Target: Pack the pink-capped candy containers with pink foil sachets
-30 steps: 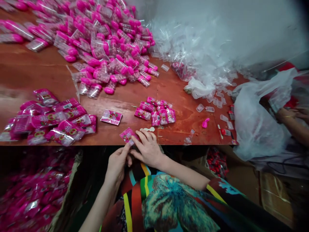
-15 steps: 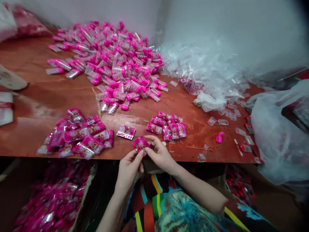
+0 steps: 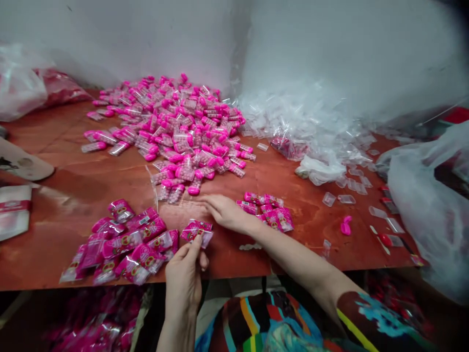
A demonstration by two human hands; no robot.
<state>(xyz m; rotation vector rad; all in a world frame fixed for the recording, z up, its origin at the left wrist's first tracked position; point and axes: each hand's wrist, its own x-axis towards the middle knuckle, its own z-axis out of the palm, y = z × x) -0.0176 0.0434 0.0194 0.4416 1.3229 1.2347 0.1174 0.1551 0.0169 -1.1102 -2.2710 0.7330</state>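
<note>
My left hand pinches a flat pink printed wrapper with a clear edge, thumb on top, just above the table near its front edge. Whether a second wrapper lies under it I cannot tell. My right hand is stretched out flat over the table, fingers pointing left, with nothing seen in it. Its fingertips are just short of the heap of small clear bottles with pink caps and pale beads inside. Filled pink packets lie left of my left hand. A smaller group of packets is partly behind my right forearm.
Clear empty plastic containers are heaped against the wall at the right back. A translucent bag stands at the right edge. One pink cap lies on the table. Below the front edge, a box holds many pink packets.
My right hand has let go of the wrapper and moved forward to the bottle heap, its fingers straightening. My left hand keeps the wrapper, now farther left. The view has tilted up.
</note>
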